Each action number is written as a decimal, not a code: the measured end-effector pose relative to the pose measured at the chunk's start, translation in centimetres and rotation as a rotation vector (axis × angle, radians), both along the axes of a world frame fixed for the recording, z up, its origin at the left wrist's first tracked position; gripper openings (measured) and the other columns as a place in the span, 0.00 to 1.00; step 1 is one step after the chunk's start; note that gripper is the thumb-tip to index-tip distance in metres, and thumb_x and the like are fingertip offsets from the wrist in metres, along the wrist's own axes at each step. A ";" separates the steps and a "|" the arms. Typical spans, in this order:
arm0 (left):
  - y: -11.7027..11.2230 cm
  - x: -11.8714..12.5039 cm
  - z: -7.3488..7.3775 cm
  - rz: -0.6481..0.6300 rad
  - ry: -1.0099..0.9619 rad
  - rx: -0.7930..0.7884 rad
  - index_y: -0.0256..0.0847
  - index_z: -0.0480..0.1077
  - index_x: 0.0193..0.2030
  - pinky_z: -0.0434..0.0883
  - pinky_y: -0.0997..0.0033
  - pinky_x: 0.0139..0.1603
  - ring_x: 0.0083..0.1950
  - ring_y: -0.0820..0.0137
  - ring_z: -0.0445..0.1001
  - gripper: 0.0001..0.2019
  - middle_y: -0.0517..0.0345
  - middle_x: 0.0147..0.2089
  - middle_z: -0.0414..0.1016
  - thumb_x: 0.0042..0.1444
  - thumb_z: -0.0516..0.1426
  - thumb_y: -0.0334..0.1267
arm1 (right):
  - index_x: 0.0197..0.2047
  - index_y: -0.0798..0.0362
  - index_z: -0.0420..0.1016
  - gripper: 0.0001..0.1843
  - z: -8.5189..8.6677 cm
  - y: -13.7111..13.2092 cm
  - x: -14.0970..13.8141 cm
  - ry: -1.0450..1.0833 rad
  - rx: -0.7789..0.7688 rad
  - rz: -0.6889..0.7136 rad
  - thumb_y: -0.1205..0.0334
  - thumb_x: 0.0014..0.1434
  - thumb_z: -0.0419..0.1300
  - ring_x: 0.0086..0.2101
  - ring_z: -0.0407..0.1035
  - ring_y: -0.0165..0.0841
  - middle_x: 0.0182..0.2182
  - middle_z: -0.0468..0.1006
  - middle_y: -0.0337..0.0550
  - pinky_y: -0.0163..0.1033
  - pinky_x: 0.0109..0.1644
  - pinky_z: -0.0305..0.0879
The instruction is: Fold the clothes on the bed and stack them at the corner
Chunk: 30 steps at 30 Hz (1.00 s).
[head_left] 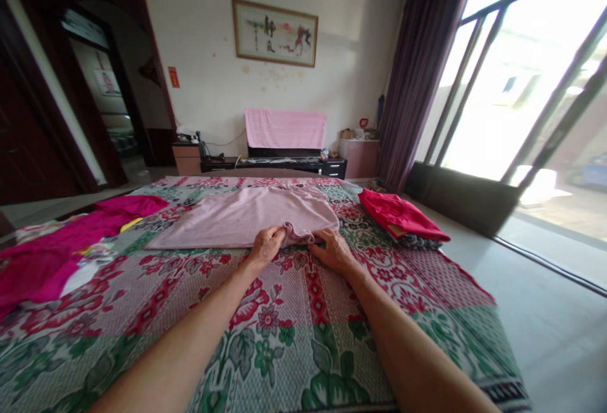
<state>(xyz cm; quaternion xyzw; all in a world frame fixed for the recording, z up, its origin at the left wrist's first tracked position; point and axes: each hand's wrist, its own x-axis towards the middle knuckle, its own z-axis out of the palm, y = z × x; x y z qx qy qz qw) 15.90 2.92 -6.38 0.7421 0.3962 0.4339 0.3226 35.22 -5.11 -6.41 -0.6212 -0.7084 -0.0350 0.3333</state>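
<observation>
A pale pink shirt (246, 214) lies spread out on a flower-patterned cloth (265, 350), its long side running left to right. My left hand (268, 245) pinches a bunched part of its near edge. Just to the right, my right hand (332, 250) has its fingers bent on the same edge, with thumb and fingers around the fabric. Between the two hands the cloth of the shirt rises in small folds. The parts under my fingers are hidden.
Magenta clothing (90, 236) lies in a loose heap at the left. Red folded clothes (401, 214) are stacked at the right, over a dark patterned piece. Beyond the bed-like surface stands a low black cabinet (334, 167), with a pink towel (284, 127) draped above it.
</observation>
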 end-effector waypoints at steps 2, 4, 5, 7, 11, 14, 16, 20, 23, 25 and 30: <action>-0.2 -0.1 0.0 -0.027 -0.029 -0.011 0.39 0.67 0.21 0.54 0.75 0.26 0.24 0.75 0.56 0.17 0.67 0.18 0.54 0.52 0.50 0.49 | 0.45 0.50 0.78 0.14 0.1 0.0 -0.2 -0.019 0.011 -0.009 0.59 0.54 0.60 0.44 0.69 0.36 0.42 0.78 0.44 0.38 0.51 0.60; -0.5 -0.1 0.2 -0.034 -0.042 -0.016 0.39 0.66 0.20 0.54 0.75 0.25 0.23 0.76 0.54 0.17 0.67 0.17 0.53 0.51 0.50 0.49 | 0.42 0.50 0.78 0.12 0.2 0.1 -0.4 -0.043 0.018 -0.031 0.62 0.56 0.57 0.43 0.69 0.35 0.42 0.78 0.45 0.37 0.50 0.60; -0.6 -0.2 0.3 -0.033 -0.052 -0.015 0.39 0.67 0.21 0.54 0.75 0.25 0.23 0.76 0.54 0.17 0.67 0.17 0.52 0.51 0.51 0.49 | 0.41 0.51 0.78 0.12 0.3 0.1 -0.4 -0.040 0.022 -0.053 0.64 0.57 0.55 0.43 0.70 0.35 0.41 0.78 0.45 0.36 0.49 0.60; -0.9 -0.3 0.6 -0.036 -0.089 -0.020 0.38 0.70 0.24 0.55 0.75 0.25 0.23 0.75 0.55 0.17 0.66 0.18 0.55 0.50 0.51 0.49 | 0.43 0.52 0.77 0.15 0.6 0.1 -0.4 0.008 0.034 -0.122 0.67 0.58 0.51 0.41 0.71 0.35 0.39 0.79 0.46 0.35 0.46 0.61; -1.3 -0.7 1.5 -0.040 -0.187 -0.080 0.37 0.75 0.33 0.59 0.75 0.25 0.24 0.74 0.60 0.19 0.64 0.22 0.65 0.49 0.52 0.50 | 0.48 0.53 0.75 0.20 1.4 0.3 0.2 0.193 0.109 -0.270 0.65 0.59 0.46 0.36 0.72 0.36 0.35 0.80 0.47 0.34 0.39 0.62; -1.4 -1.1 2.1 -0.033 -0.210 -0.130 0.36 0.76 0.34 0.60 0.75 0.25 0.24 0.73 0.62 0.20 0.63 0.22 0.67 0.47 0.52 0.51 | 0.44 0.53 0.76 0.19 2.2 0.2 0.6 0.265 0.184 -0.245 0.61 0.59 0.46 0.32 0.71 0.34 0.31 0.79 0.44 0.33 0.35 0.60; -1.4 -1.3 2.3 -0.066 -0.198 -0.135 0.36 0.76 0.35 0.60 0.75 0.25 0.24 0.74 0.62 0.20 0.63 0.22 0.68 0.47 0.53 0.50 | 0.38 0.54 0.77 0.18 2.6 0.0 0.6 0.281 0.198 -0.202 0.60 0.58 0.47 0.28 0.69 0.32 0.25 0.77 0.41 0.32 0.32 0.57; -1.8 -1.8 2.3 -0.241 -0.086 -0.070 0.36 0.76 0.30 0.62 0.76 0.28 0.25 0.74 0.65 0.17 0.63 0.21 0.69 0.49 0.54 0.48 | 0.23 0.55 0.75 0.24 3.0 -0.6 0.8 0.345 0.096 -0.127 0.52 0.59 0.46 0.21 0.63 0.29 0.15 0.67 0.38 0.31 0.26 0.53; -2.1 -1.9 2.2 -0.329 0.022 -0.027 0.37 0.71 0.19 0.65 0.74 0.34 0.28 0.72 0.69 0.22 0.60 0.18 0.69 0.54 0.52 0.50 | 0.22 0.55 0.76 0.31 3.0 -0.8 1.5 0.429 0.012 -0.174 0.45 0.61 0.43 0.19 0.64 0.30 0.12 0.65 0.38 0.32 0.25 0.54; -2.2 -1.9 2.1 -0.312 0.067 -0.013 0.37 0.70 0.18 0.66 0.74 0.34 0.25 0.72 0.69 0.24 0.59 0.16 0.68 0.56 0.50 0.51 | 0.24 0.54 0.78 0.32 2.9 -0.8 2.3 0.442 0.057 -0.308 0.45 0.62 0.41 0.21 0.66 0.31 0.14 0.69 0.41 0.32 0.26 0.56; -2.0 -1.9 1.6 -0.156 0.182 0.136 0.38 0.76 0.30 0.63 0.75 0.28 0.25 0.72 0.70 0.17 0.59 0.22 0.74 0.56 0.52 0.47 | 0.32 0.52 0.82 0.22 3.2 -1.3 3.5 0.276 0.020 -0.652 0.55 0.60 0.48 0.31 0.71 0.36 0.29 0.81 0.51 0.34 0.33 0.59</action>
